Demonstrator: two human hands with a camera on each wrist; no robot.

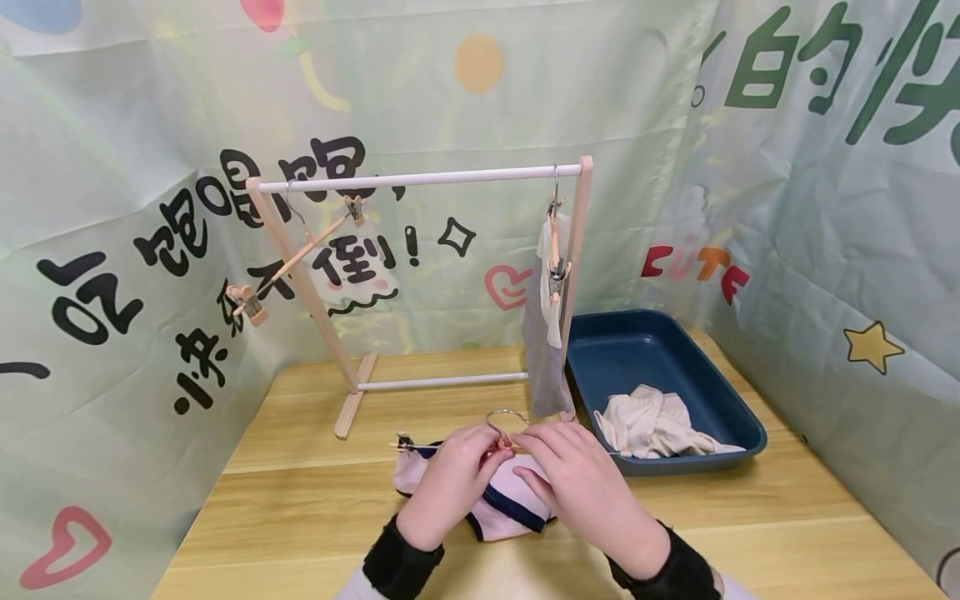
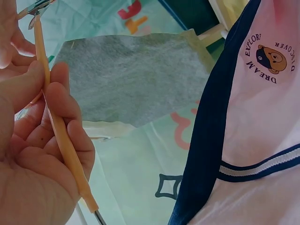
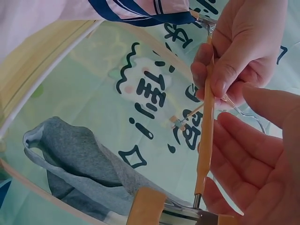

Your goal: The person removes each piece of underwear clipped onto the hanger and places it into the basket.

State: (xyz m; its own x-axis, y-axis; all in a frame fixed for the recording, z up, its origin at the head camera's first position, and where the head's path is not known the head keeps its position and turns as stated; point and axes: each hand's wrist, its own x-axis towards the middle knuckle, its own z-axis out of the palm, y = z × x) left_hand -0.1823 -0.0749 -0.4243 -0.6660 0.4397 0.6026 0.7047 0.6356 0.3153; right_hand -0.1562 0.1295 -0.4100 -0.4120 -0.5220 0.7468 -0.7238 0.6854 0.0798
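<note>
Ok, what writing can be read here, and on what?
"吃饱喝饱" on the backdrop, left.
"倒!" on the backdrop, one row lower; the rest of that row is partly hidden or unclear.
"CUTE" on the backdrop, right.
"的快" on the backdrop, upper right; the second character is cut off.
"DREAM", "EXPLORE", "DISCOVER" on the pink garment; the last has unclear letters.

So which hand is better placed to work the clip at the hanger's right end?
Probably the right hand: it's nearer that clip, and its fingers look open. The left hand pinches the hanger farther off, so it seems better for steadying.
</note>
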